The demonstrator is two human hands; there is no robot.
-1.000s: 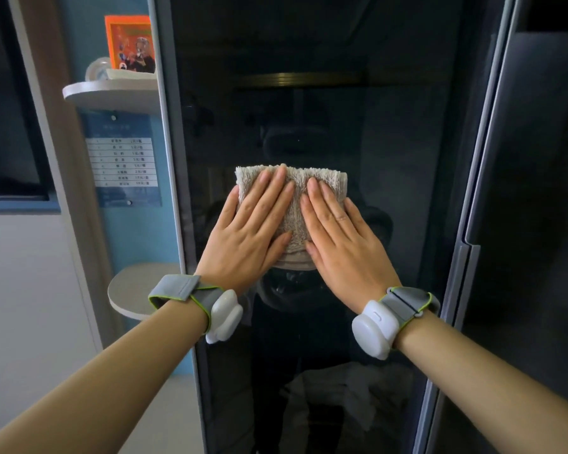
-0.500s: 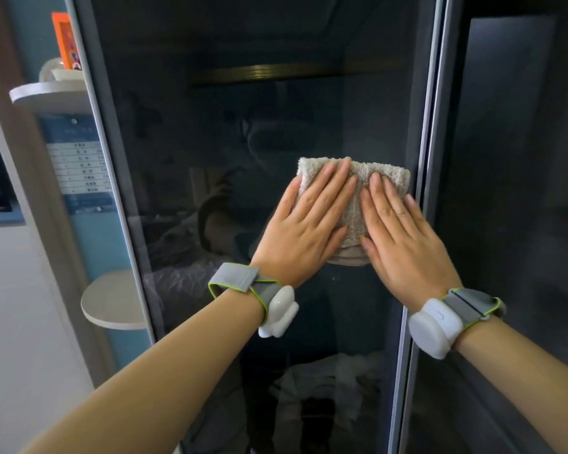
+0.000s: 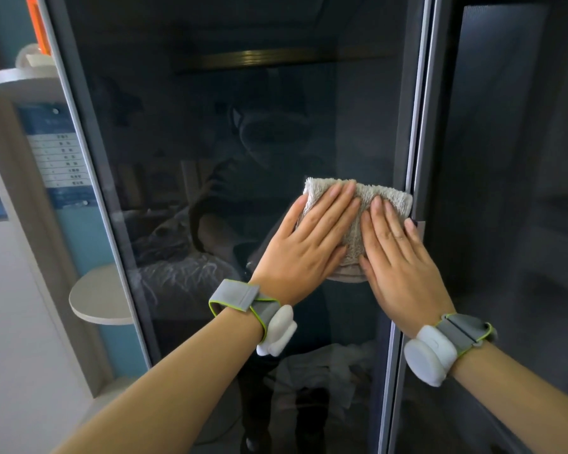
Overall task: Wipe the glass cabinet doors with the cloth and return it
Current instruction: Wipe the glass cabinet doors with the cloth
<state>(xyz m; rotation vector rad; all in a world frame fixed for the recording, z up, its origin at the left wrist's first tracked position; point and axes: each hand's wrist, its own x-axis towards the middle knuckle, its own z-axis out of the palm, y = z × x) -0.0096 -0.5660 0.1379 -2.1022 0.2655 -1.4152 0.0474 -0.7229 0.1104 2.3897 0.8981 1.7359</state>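
- Head camera faces a tall dark glass door (image 3: 243, 142), smooth and shiny, with dim reflections across it.
- My left hand (image 3: 304, 247) lies flat on a folded cloth (image 3: 368, 191), fingers straight and close together, pressing it against the glass.
- My right hand (image 3: 397, 257) presses the same cloth just to the right, fingers straight too. Its little finger reaches past the cloth's edge toward the frame.
- The cloth is beige-grey terry, looped and fluffy, folded into a rough rectangle. It sits about mid-height at the right side of the door, its right edge against the slim grey metal frame (image 3: 417, 126).
- Right of that frame stands a second door (image 3: 505, 158), dark and flat.
- Each wrist wears a grey fabric strap with lime edging and a rounded white plastic pod: left band (image 3: 259, 316), right band (image 3: 440, 348).
- Far left, two rounded pale shelves jut from a blue panel, the upper shelf (image 3: 17, 83) and the lower shelf (image 3: 99, 299), with a printed sheet (image 3: 63, 158) between them.
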